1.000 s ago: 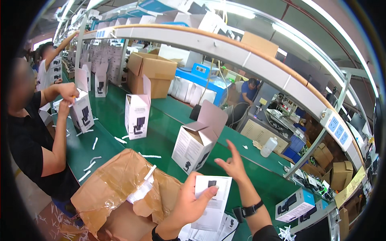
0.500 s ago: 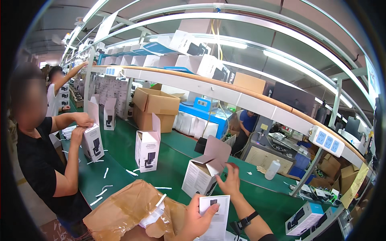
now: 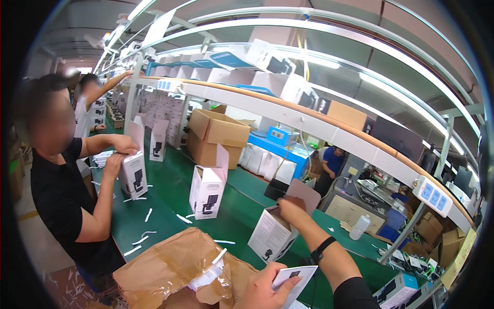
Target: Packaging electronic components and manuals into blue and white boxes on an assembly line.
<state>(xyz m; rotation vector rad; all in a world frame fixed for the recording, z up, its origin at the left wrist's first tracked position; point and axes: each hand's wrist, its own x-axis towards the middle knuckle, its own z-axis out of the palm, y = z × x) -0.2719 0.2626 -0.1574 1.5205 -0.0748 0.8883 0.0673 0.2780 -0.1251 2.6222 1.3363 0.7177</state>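
Observation:
My left hand is closed on a white printed booklet, thumb across its front, near the bottom edge of the view. My right hand reaches into the top of an open white carton box, its wrist bent down and a dark band on the forearm. The fingers are hidden behind the box's rim. That box stands slightly tilted on the green bench, its large flap raised behind my hand. Left of it stands another white box with a microphone picture and its flap up.
A brown carton with crumpled tape sits in front of me. At the left a co-worker handles a white box. Paper strips litter the bench. Beyond are a cardboard box, a clear bottle and an overhead shelf.
My right hand has moved from beside the open box into its top. The booklet in my left hand has shifted right and tilted. The whole view has swung slightly left.

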